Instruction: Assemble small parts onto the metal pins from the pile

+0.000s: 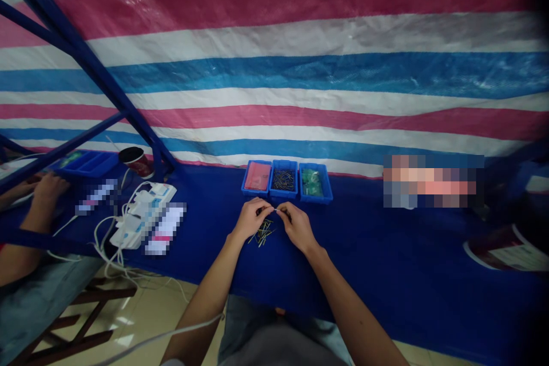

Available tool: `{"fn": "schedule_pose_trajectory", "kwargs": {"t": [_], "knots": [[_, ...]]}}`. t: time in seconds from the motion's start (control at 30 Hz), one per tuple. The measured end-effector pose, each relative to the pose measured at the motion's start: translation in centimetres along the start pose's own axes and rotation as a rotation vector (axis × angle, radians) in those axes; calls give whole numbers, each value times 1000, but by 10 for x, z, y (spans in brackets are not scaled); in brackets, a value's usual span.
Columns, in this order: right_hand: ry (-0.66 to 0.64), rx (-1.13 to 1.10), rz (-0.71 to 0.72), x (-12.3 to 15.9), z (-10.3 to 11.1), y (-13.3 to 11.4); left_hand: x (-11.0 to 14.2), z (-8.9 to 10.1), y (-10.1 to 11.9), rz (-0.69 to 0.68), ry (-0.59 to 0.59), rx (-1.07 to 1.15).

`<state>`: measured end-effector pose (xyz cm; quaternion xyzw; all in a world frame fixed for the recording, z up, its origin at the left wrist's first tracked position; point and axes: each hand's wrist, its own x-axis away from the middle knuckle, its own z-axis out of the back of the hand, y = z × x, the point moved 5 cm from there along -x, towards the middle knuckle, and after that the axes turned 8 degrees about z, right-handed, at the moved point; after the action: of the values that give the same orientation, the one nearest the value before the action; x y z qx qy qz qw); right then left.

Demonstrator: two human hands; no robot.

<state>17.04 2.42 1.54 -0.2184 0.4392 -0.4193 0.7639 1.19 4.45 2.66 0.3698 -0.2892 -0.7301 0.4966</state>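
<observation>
My left hand [254, 218] and my right hand [295, 224] meet above the blue tabletop, fingertips pinched together and almost touching. Between them shows a small light speck of something too tiny to name. Just under the hands lies a loose pile of thin, brassy and dark pin-like pieces [262, 234]. Behind stand three blue bins side by side. The left bin [243, 190] holds pink sheets or packets [258, 175], the middle bin [283, 194] more dark thin pieces [283, 179], and the right bin [319, 199] green-tinted clear plastic bags [311, 182].
Left on the table are a white power strip [143, 214] with tangled cables, a blurred-out phone [166, 230] and a dark red cup [138, 162]. A co-worker's hand [50, 187] rests further left by a blue tray [92, 164]. Another red container [510, 249] stands right.
</observation>
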Motion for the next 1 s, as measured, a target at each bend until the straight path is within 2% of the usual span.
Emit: {"fn": "schedule_pose_trajectory", "kwargs": {"t": [0.4, 0.67, 1.0], "knots": [[-50, 121, -29, 0, 1, -3, 0, 1, 2, -8, -19, 11], [24, 30, -28, 0, 1, 0, 0, 1, -1, 13, 4, -4], [-15, 94, -13, 0, 3, -4, 0, 0, 1, -11, -14, 3]]}}
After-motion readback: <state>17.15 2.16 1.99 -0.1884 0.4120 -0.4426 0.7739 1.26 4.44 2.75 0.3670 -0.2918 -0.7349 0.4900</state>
